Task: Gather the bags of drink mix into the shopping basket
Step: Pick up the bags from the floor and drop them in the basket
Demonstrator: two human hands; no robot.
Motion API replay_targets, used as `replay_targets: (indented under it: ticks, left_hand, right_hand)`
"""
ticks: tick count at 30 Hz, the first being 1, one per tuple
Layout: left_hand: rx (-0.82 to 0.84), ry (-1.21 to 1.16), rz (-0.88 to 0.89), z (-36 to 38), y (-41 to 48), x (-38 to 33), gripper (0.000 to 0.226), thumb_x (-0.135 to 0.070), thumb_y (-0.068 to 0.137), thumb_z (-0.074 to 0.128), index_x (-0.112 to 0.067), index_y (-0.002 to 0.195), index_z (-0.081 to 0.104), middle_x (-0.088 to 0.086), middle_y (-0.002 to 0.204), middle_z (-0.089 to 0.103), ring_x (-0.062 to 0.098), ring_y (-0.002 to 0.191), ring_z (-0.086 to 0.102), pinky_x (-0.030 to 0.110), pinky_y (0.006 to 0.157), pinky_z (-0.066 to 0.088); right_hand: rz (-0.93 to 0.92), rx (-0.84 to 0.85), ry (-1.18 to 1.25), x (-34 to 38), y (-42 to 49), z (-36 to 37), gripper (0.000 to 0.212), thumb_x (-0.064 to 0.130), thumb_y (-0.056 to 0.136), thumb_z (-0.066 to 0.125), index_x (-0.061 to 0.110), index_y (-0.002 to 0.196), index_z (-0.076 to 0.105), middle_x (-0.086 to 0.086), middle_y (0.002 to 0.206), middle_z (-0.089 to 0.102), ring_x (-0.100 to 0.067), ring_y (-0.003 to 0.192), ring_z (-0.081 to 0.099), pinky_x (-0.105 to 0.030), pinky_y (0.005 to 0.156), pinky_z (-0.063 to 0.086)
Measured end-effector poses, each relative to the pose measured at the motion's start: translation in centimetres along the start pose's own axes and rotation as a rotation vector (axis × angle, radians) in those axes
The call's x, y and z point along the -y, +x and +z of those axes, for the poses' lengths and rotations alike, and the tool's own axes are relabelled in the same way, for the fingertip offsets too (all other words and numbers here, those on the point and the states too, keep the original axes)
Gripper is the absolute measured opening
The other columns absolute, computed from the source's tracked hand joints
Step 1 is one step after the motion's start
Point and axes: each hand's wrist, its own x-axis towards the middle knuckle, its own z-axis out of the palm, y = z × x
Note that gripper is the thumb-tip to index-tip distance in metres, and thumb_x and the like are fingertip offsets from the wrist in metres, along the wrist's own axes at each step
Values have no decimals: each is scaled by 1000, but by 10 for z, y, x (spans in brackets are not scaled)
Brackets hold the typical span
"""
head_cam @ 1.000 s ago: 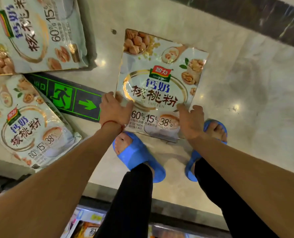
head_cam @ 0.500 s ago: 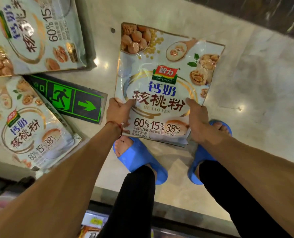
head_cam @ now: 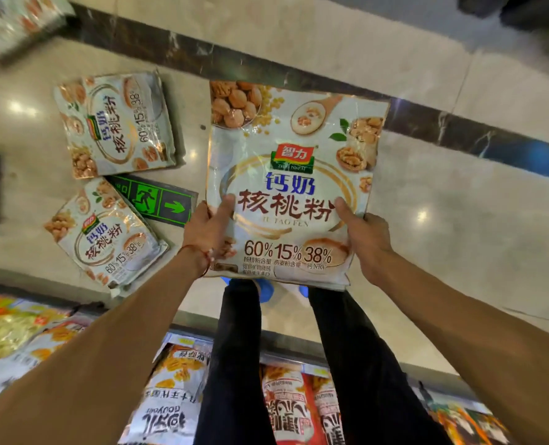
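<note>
I hold a large white bag of walnut drink mix (head_cam: 294, 162) up in front of me, face towards the camera. My left hand (head_cam: 207, 229) grips its lower left edge, thumb on the front. My right hand (head_cam: 364, 237) grips the lower right edge the same way. Two more bags of the same mix lie flat on the floor to the left, one further off (head_cam: 116, 123) and one nearer (head_cam: 106, 236). A blurred bag (head_cam: 13, 20) shows at the top left corner. No shopping basket is in view.
A green exit sign (head_cam: 157, 199) is set in the pale marble floor (head_cam: 459, 220), partly under the nearer bag. A dark stone band (head_cam: 177, 56) crosses the floor. Shelves of packaged goods (head_cam: 286, 403) run along the bottom, behind my legs and blue slippers.
Both hands have lifted the bag off the floor and raised it towards the camera. The view has pulled back and up, so the floor bags look smaller and shelves appear below.
</note>
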Motion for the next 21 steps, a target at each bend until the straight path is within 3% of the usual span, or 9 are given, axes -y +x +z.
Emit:
replay_targets:
  ticks: [3,7,10,12,16,21]
  left_hand:
    - [30,10,23,-10,-60,-32,55,-49,97,57,3,116,54,5,91,59,8,65,55,9,33,38]
    - [72,-3,22,-18,-124,-60,47,-59,91,62,-13,103,60,13,100,69,22,65,67,24,43,53]
    - [136,-13,101,-20,-167,-75,40,-57,92,62,-18,103,65,10,94,72,18,56,66,30,48,56]
    - [180,16,154,-20,-197,-87,35,-56,93,61,-23,102,65,4,86,71,19,54,65,31,49,57]
    - [265,172,265,-23,-247,-110,35,-61,91,59,-28,100,64,2,93,73,23,62,72,33,50,58]
    - [321,342,352,-12,-294,-126,47,-60,93,57,-16,107,66,3,91,75,21,60,74,30,47,57]
  right_hand:
    - [-17,29,48,23,-58,-32,21,41,91,76,21,96,76,6,83,81,-12,77,79,-28,64,63]
    - [-39,30,133,40,-126,-73,33,44,91,76,15,107,77,-1,94,82,-20,87,80,-37,77,65]
    - [-87,2,199,40,-169,-101,38,46,91,74,15,113,75,-5,100,81,-25,91,79,-47,86,64]
    - [-110,-40,228,37,-195,-117,37,48,93,71,15,111,76,-5,99,81,-25,90,79,-49,87,63]
    - [-130,-126,346,26,-251,-144,37,45,94,72,12,111,76,-6,99,81,-26,91,79,-48,88,63]
    - [-141,-206,501,-3,-307,-171,38,40,96,71,7,114,75,-10,102,81,-28,94,79,-44,83,64]
